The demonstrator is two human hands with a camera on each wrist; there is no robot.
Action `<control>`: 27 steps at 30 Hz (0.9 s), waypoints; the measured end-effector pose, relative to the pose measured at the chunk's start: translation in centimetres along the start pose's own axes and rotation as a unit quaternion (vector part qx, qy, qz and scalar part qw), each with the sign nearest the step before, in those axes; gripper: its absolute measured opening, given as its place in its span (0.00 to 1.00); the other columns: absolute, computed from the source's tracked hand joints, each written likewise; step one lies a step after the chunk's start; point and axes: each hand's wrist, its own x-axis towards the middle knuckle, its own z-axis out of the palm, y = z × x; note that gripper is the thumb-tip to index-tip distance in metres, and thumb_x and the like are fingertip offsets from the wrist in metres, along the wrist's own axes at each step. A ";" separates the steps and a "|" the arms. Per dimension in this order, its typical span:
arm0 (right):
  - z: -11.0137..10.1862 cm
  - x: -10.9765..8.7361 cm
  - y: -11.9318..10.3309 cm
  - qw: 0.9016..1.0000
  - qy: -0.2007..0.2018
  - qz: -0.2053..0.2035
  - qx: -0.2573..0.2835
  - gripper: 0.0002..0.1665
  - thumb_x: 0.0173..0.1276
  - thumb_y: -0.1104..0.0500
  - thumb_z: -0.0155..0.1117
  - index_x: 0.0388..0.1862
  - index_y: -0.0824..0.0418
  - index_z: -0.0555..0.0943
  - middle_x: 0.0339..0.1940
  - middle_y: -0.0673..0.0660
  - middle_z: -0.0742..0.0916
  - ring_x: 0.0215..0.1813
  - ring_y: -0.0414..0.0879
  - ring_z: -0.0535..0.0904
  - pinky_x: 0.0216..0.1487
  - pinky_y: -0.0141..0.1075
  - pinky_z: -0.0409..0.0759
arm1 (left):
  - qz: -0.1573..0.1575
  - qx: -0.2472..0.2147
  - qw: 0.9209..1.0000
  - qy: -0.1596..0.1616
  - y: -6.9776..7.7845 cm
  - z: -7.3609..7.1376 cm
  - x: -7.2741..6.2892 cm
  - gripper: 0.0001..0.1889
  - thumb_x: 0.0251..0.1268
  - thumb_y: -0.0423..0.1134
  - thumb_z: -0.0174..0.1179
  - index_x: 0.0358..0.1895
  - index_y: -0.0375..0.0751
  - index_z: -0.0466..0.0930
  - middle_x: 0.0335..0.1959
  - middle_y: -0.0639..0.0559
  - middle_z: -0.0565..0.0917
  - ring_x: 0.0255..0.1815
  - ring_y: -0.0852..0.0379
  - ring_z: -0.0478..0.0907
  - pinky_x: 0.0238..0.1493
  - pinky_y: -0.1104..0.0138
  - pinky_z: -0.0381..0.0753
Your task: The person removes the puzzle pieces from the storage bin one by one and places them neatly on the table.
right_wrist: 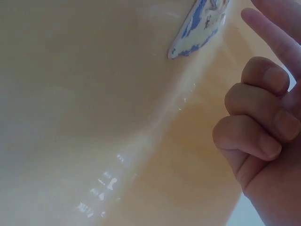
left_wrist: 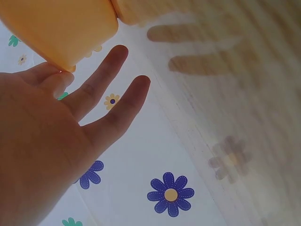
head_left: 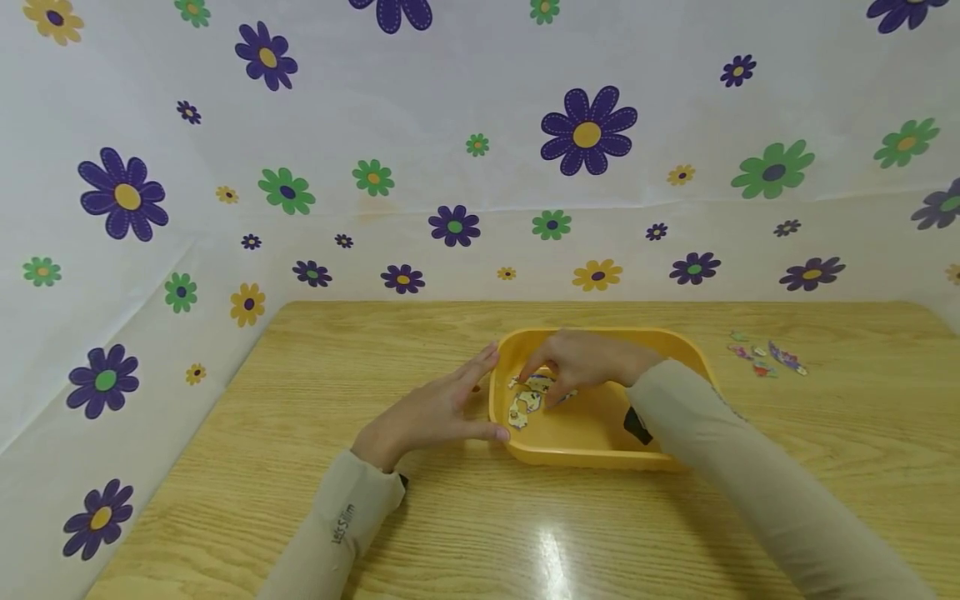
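An orange plastic tray (head_left: 585, 437) stands on the wooden table. Against its left rim rests my left hand (head_left: 431, 417), thumb at the front corner and fingertips farther back; the left wrist view shows the fingers of this left hand (left_wrist: 61, 113) spread and straight. My right hand (head_left: 581, 358) reaches down into the tray, index finger and thumb apart over several flat printed cut-outs (head_left: 528, 402) at the left end. In the right wrist view, three fingers of the right hand (right_wrist: 263, 113) are curled, near a blue-and-white cut-out (right_wrist: 197, 30).
Several small colourful cut-outs (head_left: 786, 358) lie on the table (head_left: 847, 450) right of the tray. Behind and to the left hangs a white sheet (head_left: 480, 83) printed with flowers. A dark strap end (head_left: 637, 427) shows under the right sleeve.
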 end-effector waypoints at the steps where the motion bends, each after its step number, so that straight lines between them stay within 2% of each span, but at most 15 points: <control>1: 0.1 0.1 0.0 1.000 0.000 -0.001 -0.001 0.26 0.59 0.63 0.78 0.58 0.62 0.86 0.12 0.43 0.70 0.16 0.34 0.61 0.22 0.27 0.63 | -0.002 0.001 1.000 0.000 0.0 0.0 0.0 0.58 0.60 0.64 0.68 0.84 0.47 0.41 0.84 0.58 0.40 0.81 0.47 0.50 0.75 0.47 0.58; 5: 0.3 0.4 -0.1 1.000 0.000 -0.015 -0.021 0.24 0.58 0.63 0.77 0.56 0.62 0.87 0.13 0.42 0.68 0.17 0.34 0.59 0.23 0.27 0.61 | -0.010 0.003 1.000 -0.002 -0.2 0.1 0.0 0.58 0.59 0.67 0.67 0.84 0.50 0.41 0.83 0.62 0.39 0.81 0.48 0.50 0.76 0.48 0.58; 8: 0.5 0.6 -0.1 0.999 -0.005 -0.020 -0.034 0.24 0.57 0.62 0.76 0.55 0.62 0.87 0.17 0.43 0.73 0.19 0.34 0.61 0.26 0.28 0.65 | -0.011 0.003 1.000 -0.003 -0.2 0.1 0.1 0.58 0.59 0.67 0.67 0.84 0.50 0.41 0.83 0.63 0.39 0.81 0.48 0.50 0.75 0.47 0.58; 12: 0.6 0.7 0.0 0.999 -0.005 -0.020 -0.045 0.23 0.57 0.62 0.77 0.54 0.61 0.88 0.32 0.47 0.86 0.24 0.35 0.66 0.33 0.30 0.73 | -0.011 0.001 1.000 -0.003 -0.2 0.1 0.1 0.58 0.59 0.68 0.66 0.84 0.50 0.41 0.83 0.63 0.39 0.80 0.48 0.51 0.75 0.47 0.59; 15: 0.7 0.8 0.0 0.998 -0.001 -0.020 -0.054 0.22 0.57 0.62 0.76 0.53 0.61 0.88 0.43 0.50 0.89 0.29 0.36 0.69 0.39 0.32 0.77 | -0.013 0.001 1.000 -0.004 -0.2 0.1 0.1 0.58 0.59 0.68 0.66 0.84 0.50 0.41 0.83 0.63 0.39 0.80 0.47 0.51 0.75 0.46 0.60; 21: 0.8 1.0 -0.1 0.997 0.002 -0.023 -0.070 0.21 0.56 0.62 0.77 0.51 0.61 0.89 0.42 0.50 0.89 0.30 0.38 0.70 0.38 0.33 0.78 | -0.016 0.003 1.000 -0.005 -0.2 0.1 0.1 0.58 0.59 0.67 0.67 0.84 0.51 0.41 0.83 0.64 0.39 0.80 0.48 0.52 0.74 0.47 0.60; 27: 1.0 1.3 -0.4 0.994 0.009 -0.027 -0.109 0.18 0.56 0.61 0.78 0.48 0.60 0.90 0.45 0.51 0.90 0.36 0.37 0.79 0.46 0.37 0.83 | -0.014 0.000 1.000 -0.003 -0.3 0.2 0.1 0.58 0.59 0.67 0.67 0.84 0.50 0.42 0.83 0.64 0.39 0.80 0.48 0.52 0.75 0.48 0.59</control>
